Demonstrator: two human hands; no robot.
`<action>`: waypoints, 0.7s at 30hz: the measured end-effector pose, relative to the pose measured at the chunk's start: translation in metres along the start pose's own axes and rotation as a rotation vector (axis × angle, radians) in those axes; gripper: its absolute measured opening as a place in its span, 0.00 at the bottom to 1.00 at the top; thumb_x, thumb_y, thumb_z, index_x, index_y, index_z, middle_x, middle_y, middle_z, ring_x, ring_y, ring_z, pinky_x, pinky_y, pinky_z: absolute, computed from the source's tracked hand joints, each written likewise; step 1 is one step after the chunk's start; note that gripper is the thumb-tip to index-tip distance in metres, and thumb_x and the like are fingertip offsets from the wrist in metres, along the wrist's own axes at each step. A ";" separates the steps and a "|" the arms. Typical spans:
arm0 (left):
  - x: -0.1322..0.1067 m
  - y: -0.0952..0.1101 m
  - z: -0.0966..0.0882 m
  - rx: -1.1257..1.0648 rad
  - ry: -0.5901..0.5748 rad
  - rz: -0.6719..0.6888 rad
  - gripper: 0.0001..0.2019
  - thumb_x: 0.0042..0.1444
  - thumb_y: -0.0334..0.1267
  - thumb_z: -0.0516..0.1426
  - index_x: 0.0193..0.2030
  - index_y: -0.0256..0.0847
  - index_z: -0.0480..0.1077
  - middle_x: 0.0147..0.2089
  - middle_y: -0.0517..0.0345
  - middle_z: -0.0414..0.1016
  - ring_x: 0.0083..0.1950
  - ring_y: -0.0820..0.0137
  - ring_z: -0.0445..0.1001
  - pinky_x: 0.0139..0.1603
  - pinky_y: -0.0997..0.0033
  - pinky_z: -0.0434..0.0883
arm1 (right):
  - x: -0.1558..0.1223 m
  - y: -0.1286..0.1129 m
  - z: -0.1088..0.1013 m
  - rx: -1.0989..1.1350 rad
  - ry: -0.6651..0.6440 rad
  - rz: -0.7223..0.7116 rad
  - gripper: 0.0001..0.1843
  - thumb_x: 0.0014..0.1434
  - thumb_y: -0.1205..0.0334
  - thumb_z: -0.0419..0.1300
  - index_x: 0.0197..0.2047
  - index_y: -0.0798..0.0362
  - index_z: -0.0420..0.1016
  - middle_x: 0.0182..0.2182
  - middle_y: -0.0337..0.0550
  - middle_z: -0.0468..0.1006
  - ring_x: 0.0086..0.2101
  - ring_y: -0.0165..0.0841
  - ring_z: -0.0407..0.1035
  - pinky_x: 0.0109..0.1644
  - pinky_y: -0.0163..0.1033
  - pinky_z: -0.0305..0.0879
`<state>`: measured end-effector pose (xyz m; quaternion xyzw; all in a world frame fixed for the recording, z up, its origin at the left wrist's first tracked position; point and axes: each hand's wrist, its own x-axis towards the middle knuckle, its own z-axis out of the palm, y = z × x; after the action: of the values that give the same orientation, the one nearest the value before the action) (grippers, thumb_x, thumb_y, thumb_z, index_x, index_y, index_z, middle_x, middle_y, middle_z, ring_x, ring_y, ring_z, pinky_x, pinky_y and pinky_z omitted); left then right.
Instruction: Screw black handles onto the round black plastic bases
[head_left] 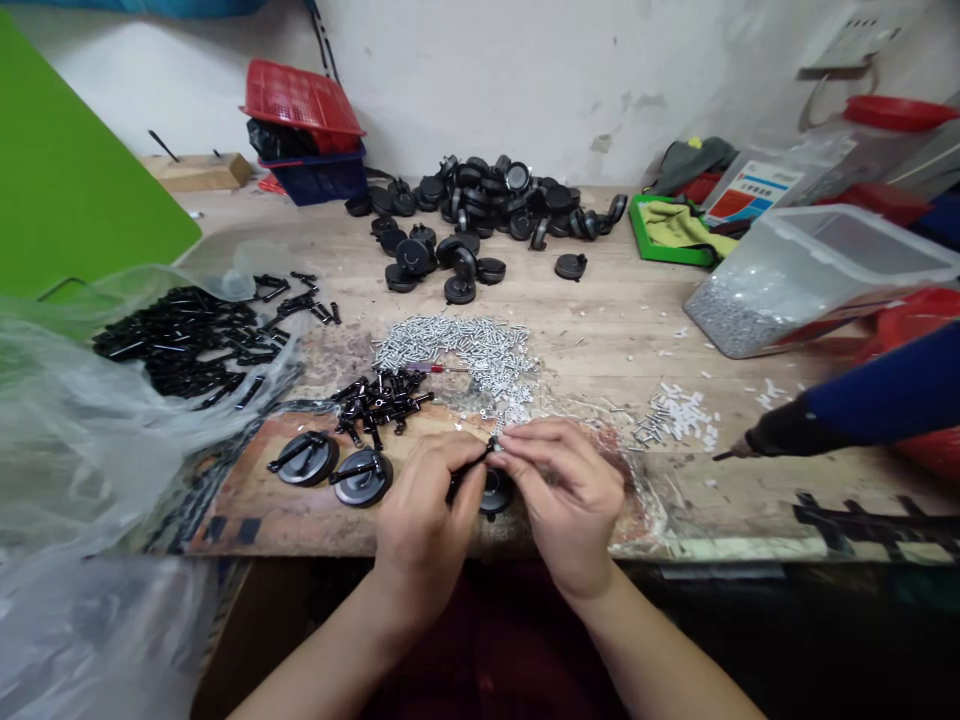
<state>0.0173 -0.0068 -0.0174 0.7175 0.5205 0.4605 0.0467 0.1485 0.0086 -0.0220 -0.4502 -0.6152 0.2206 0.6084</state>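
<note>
My left hand point(427, 510) is closed on a small black rod-like part point(472, 463), mostly covered by its fingers. At the end of that part, my right hand point(566, 490) pinches something too small to make out. Below the fingertips a round black disc part point(495, 492) lies on the worn board, partly hidden by both hands. Left of my left hand sit two more round black discs, one nearer point(363, 477) and one farther point(304, 458), each with a black rod across its top. Just beyond lies a pile of short black rods point(379, 402).
Silver screws point(450, 342) lie heaped behind my hands, with a pile of black discs point(487, 195) near the wall. A plastic bag of black rods point(187, 335) is at left. A blue power screwdriver point(862, 395) juts in from the right, beside white pieces point(686, 412) and a clear bin point(810, 275).
</note>
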 end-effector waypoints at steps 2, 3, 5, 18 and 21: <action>0.000 0.000 -0.001 -0.032 0.006 0.049 0.13 0.53 0.22 0.58 0.41 0.42 0.66 0.39 0.59 0.76 0.43 0.73 0.75 0.47 0.73 0.72 | 0.005 0.000 -0.002 0.111 -0.087 0.150 0.10 0.52 0.71 0.66 0.37 0.48 0.79 0.35 0.40 0.79 0.39 0.33 0.72 0.45 0.42 0.69; -0.001 0.000 -0.001 -0.063 0.007 0.068 0.13 0.52 0.21 0.58 0.40 0.42 0.66 0.40 0.59 0.76 0.43 0.73 0.75 0.48 0.72 0.72 | 0.008 0.000 -0.003 0.174 -0.150 0.213 0.08 0.52 0.70 0.65 0.36 0.49 0.79 0.35 0.40 0.79 0.39 0.33 0.73 0.45 0.40 0.69; -0.003 0.000 -0.001 -0.109 0.006 0.070 0.13 0.52 0.21 0.58 0.39 0.43 0.66 0.40 0.60 0.76 0.43 0.73 0.76 0.47 0.72 0.72 | 0.012 0.003 -0.005 0.277 -0.258 0.283 0.05 0.53 0.69 0.65 0.33 0.50 0.79 0.33 0.40 0.79 0.37 0.31 0.73 0.43 0.38 0.69; 0.016 -0.015 -0.013 -0.205 -0.343 0.003 0.11 0.57 0.30 0.57 0.46 0.42 0.74 0.42 0.55 0.80 0.42 0.69 0.78 0.45 0.73 0.73 | 0.021 0.016 -0.011 0.434 -0.318 0.480 0.11 0.42 0.65 0.71 0.26 0.52 0.73 0.25 0.34 0.74 0.27 0.27 0.69 0.32 0.32 0.67; 0.014 -0.021 -0.011 -0.235 -0.397 -0.103 0.09 0.57 0.33 0.57 0.44 0.43 0.75 0.41 0.56 0.81 0.42 0.68 0.78 0.45 0.71 0.73 | 0.019 0.025 -0.019 0.408 -0.289 0.528 0.11 0.44 0.62 0.70 0.30 0.52 0.72 0.26 0.34 0.74 0.27 0.27 0.69 0.31 0.32 0.67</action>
<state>-0.0045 0.0095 -0.0139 0.7563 0.4798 0.3646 0.2546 0.1765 0.0312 -0.0294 -0.4271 -0.5009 0.5497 0.5143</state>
